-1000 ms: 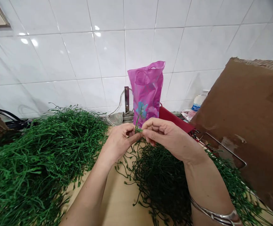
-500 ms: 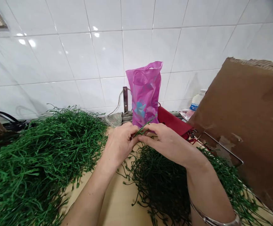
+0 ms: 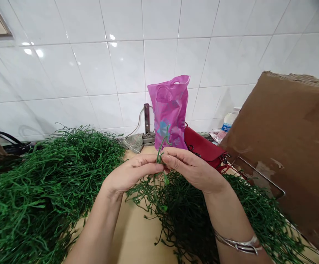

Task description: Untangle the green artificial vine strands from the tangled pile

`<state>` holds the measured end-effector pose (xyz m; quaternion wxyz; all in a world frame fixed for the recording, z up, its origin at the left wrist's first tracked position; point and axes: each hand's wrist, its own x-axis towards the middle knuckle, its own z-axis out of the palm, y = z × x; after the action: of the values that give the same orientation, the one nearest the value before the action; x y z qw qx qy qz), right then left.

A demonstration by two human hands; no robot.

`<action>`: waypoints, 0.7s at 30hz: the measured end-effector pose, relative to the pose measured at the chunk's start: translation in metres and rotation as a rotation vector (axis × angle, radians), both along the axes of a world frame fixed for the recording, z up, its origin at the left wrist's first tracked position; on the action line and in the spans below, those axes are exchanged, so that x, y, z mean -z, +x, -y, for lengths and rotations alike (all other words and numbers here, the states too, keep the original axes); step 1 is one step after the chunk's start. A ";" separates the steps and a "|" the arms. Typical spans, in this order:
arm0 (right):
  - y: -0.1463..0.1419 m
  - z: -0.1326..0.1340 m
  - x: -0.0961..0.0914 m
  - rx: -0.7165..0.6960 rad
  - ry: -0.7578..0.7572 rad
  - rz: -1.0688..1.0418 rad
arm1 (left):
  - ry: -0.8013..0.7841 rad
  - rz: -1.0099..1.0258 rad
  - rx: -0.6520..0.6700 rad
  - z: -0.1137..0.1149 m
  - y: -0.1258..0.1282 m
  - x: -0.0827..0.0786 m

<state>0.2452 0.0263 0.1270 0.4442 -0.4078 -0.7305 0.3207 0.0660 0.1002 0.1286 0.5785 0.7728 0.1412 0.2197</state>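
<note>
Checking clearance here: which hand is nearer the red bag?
Right: the right hand is just in front of the red bag; the left hand is farther off to the bag's left, both pinching a green stem.

Lying across the left of the table (image 3: 140, 234), a large heap of vine strands (image 3: 38, 183); lying right of centre, a smaller heap (image 3: 181, 216). Standing behind both, against the tiled wall (image 3: 66, 73), a plastic bag (image 3: 168, 110), with a handbag (image 3: 203, 146) resting just right of it. Leaning at far right, a cardboard sheet (image 3: 283, 146). Rising just in front of the bag, a vine sprig (image 3: 161, 145).
</note>
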 end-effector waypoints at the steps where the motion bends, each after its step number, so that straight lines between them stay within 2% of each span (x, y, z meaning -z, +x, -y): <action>1: -0.002 -0.002 0.003 -0.045 0.009 -0.071 | -0.065 0.031 -0.008 -0.001 -0.003 0.001; 4: -0.010 -0.006 0.008 -0.134 0.026 -0.249 | -0.231 0.097 0.001 -0.005 -0.009 0.009; 6: -0.014 -0.005 0.006 -0.147 0.028 -0.285 | -0.319 0.179 0.002 -0.004 -0.006 0.014; 9: -0.014 0.001 -0.002 -0.077 0.009 -0.208 | -0.499 0.357 -0.045 0.006 0.012 0.016; 11: -0.009 0.005 -0.007 0.010 -0.015 -0.180 | -0.692 0.461 -0.057 0.017 0.028 0.014; 13: -0.003 0.008 -0.008 0.068 -0.020 -0.215 | -0.856 0.560 -0.079 0.029 0.041 0.010; 15: 0.002 0.010 -0.004 0.066 -0.046 -0.235 | -0.991 0.606 -0.116 0.038 0.047 0.009; 18: 0.003 0.017 0.009 0.033 -0.144 -0.141 | -1.120 0.428 -0.217 0.047 0.043 0.018; 21: -0.006 0.034 0.027 0.061 -0.162 0.058 | -0.988 0.219 -0.441 0.057 0.026 0.039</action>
<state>0.2388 -0.0081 0.0996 0.3980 -0.4734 -0.7020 0.3533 0.0917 0.0434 0.0892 0.8238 0.3341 0.3253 0.3224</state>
